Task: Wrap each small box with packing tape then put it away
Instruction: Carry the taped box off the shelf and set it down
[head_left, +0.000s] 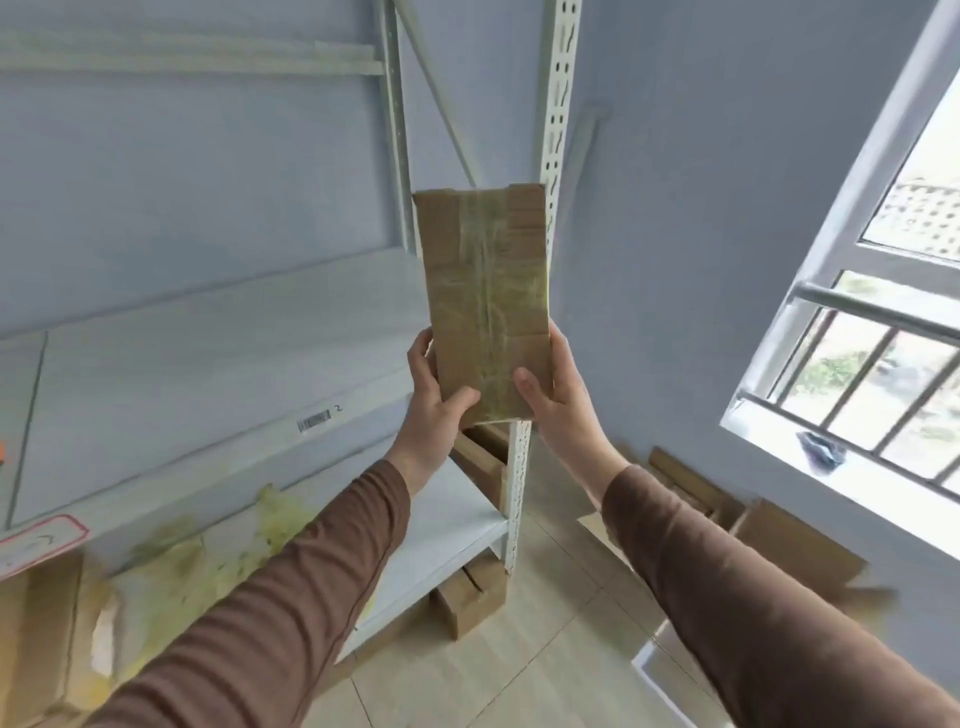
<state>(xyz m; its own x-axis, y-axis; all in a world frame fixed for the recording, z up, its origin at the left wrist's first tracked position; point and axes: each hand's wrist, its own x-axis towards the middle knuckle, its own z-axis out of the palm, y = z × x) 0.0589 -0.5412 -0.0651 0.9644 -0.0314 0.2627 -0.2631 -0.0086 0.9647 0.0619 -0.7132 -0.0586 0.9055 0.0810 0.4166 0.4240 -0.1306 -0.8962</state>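
Note:
A long, narrow cardboard box (485, 296) wrapped in clear packing tape is held upright in the air, in front of the right post of a white metal shelf rack (556, 130). My left hand (434, 405) grips its lower left edge with the thumb across the front. My right hand (553, 397) grips the lower right edge, thumb on the front face. Both arms in brown sleeves reach up and forward.
A white shelf board (208, 374) with a barcode label lies to the left at hand height. More cardboard boxes (475, 597) sit on lower shelves and on the tiled floor. Flattened cardboard (789, 540) leans by the wall under a barred window (883, 332).

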